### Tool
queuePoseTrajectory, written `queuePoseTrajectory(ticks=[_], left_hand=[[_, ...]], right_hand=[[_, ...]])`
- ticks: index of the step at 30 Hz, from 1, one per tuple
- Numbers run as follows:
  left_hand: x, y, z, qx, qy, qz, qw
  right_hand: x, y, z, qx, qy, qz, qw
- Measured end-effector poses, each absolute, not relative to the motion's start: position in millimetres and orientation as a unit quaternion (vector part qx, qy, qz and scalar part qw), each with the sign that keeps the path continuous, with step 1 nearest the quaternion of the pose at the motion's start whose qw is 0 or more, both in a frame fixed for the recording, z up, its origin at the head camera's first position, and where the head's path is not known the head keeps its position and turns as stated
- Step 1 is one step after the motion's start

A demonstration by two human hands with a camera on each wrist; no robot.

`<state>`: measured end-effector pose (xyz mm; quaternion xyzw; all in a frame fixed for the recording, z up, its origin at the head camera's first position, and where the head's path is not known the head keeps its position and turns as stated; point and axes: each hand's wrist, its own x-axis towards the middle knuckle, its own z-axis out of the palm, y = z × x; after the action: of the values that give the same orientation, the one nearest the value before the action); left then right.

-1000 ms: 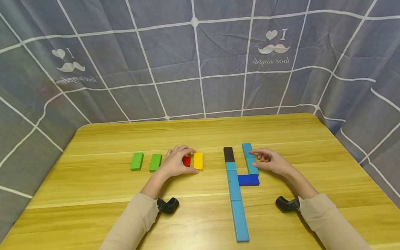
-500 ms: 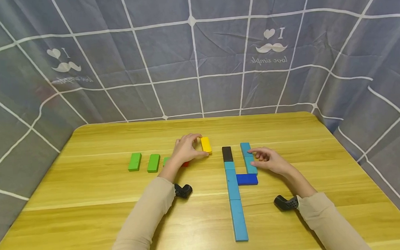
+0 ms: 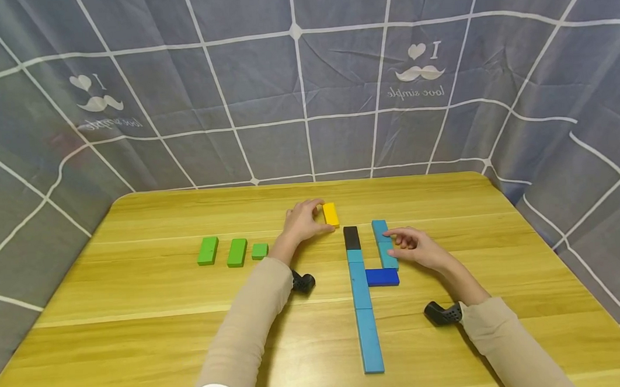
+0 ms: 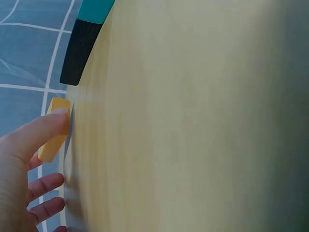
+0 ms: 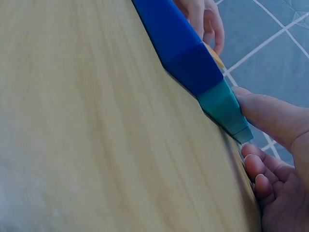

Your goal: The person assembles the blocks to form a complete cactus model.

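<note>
In the head view, my left hand (image 3: 304, 222) pinches a yellow block (image 3: 330, 214) between thumb and fingers, beyond and left of a black block (image 3: 351, 238). The left wrist view shows the thumb lying across this yellow block (image 4: 55, 130). My right hand (image 3: 420, 249) rests at the right side of two light blue blocks (image 3: 388, 255) set end to end. Its thumb and index finger touch them, and the other fingers curl loosely. A dark blue block (image 3: 382, 277) lies crosswise between that pair and a long column of light blue blocks (image 3: 367, 331), which the black block tops.
Several green blocks, including a small square one (image 3: 260, 251), lie left of my left hand on the wooden table (image 3: 139, 343). A grey curtain (image 3: 262, 91) with white lines hangs behind the table. Black wrist devices (image 3: 442, 314) sit under both forearms.
My left hand has carried the yellow block to the right and farther back. The small green block is now uncovered, and the red block is hidden behind the left arm. The right hand stays put.
</note>
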<state>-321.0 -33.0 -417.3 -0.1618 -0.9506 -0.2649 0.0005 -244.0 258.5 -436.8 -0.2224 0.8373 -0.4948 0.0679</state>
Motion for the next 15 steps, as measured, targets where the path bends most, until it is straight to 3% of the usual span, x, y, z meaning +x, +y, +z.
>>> queuePoseTrajectory(ticks=[15], left_hand=[[-326,-18,-419,-0.152,-0.954,-0.255,-0.023]], right_hand=[[-244,258,-437,-0.23,0.833,-0.499,0.063]])
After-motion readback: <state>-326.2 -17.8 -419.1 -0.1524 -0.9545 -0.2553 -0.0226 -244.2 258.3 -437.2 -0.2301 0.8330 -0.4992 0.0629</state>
